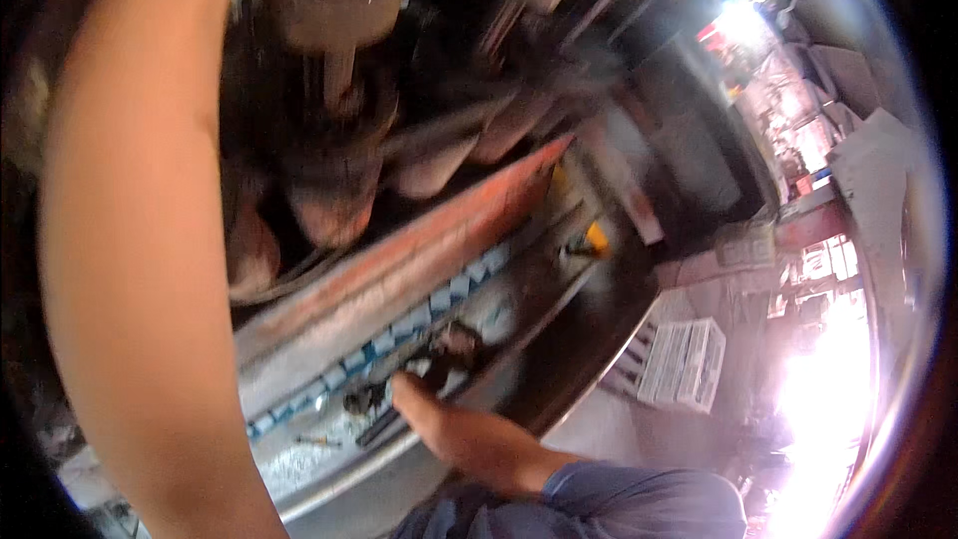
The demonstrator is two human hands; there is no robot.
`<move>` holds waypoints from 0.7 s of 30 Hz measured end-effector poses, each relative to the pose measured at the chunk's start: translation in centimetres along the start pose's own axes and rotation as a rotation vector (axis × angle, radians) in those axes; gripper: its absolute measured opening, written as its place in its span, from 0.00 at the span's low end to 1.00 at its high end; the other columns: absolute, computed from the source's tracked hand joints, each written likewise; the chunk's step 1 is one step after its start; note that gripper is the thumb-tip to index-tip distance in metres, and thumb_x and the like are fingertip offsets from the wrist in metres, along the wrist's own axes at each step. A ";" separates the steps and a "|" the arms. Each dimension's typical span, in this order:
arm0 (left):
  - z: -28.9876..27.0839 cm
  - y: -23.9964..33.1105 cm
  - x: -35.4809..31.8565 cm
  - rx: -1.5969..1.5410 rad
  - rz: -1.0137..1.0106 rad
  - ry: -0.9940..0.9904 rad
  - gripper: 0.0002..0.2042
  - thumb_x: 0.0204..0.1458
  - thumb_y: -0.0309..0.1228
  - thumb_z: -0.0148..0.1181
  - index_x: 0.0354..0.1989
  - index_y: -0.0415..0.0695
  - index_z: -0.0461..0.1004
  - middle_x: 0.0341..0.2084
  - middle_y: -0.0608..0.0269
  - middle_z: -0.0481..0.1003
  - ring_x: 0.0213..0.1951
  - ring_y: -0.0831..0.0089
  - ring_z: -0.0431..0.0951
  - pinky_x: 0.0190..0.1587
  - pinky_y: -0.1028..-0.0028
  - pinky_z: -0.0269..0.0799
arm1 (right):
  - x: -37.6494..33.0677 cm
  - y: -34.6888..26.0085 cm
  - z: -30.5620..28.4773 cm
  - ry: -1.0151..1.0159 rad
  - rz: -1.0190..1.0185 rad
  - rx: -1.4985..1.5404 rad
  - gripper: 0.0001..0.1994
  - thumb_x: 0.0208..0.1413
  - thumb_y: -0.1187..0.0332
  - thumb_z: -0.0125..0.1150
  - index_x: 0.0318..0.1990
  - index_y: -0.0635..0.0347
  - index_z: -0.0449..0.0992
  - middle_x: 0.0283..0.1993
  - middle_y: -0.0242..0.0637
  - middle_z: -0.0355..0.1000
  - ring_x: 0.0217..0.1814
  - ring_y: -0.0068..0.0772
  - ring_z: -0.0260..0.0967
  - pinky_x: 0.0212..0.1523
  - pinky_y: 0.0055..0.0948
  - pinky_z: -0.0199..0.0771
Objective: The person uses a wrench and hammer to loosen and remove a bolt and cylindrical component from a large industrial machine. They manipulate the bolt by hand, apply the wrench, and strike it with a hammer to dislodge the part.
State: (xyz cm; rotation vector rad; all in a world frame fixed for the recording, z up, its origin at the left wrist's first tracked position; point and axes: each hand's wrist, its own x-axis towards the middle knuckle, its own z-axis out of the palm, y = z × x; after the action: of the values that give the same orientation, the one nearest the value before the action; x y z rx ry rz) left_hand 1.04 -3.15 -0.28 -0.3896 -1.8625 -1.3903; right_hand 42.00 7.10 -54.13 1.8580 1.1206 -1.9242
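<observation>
My left forearm [150, 240] crosses the left side of the picture from the lower edge up past the top. Its hand lies outside the view. Low in the middle, my right hand [439, 429] reaches into a long metal trough, its thumb side beside a dark object [429, 369] smeared by motion. The fingers are mostly hidden, so I cannot make out whether they grip it. A blue-and-white checked strip [399, 324] runs along the trough behind the hand. A thin stick-like piece [317, 440] lies to the hand's left.
Behind the trough stands a worn reddish bar [429, 240], with dark, rounded machine parts [334, 190] above it. A yellow-and-black item [589, 240] lies farther right in the trough. A white slotted crate [684, 364] stands on the floor at right.
</observation>
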 end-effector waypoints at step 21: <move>1.2 3.0 0.6 -0.196 -0.129 0.114 0.21 0.49 0.47 0.61 0.34 0.37 0.78 0.23 0.51 0.78 0.28 0.61 0.77 0.37 0.67 0.70 | -2.5 -11.2 -5.6 -0.696 -0.164 0.273 0.11 0.58 0.59 0.54 0.39 0.56 0.68 0.27 0.30 0.64 0.31 0.26 0.65 0.30 0.27 0.67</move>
State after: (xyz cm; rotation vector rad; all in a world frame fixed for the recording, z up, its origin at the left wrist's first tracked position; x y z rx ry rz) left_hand 2.07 -1.06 2.08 -0.2844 -1.6900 -1.6542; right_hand 39.29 17.58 -47.31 1.0369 0.8193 -2.6176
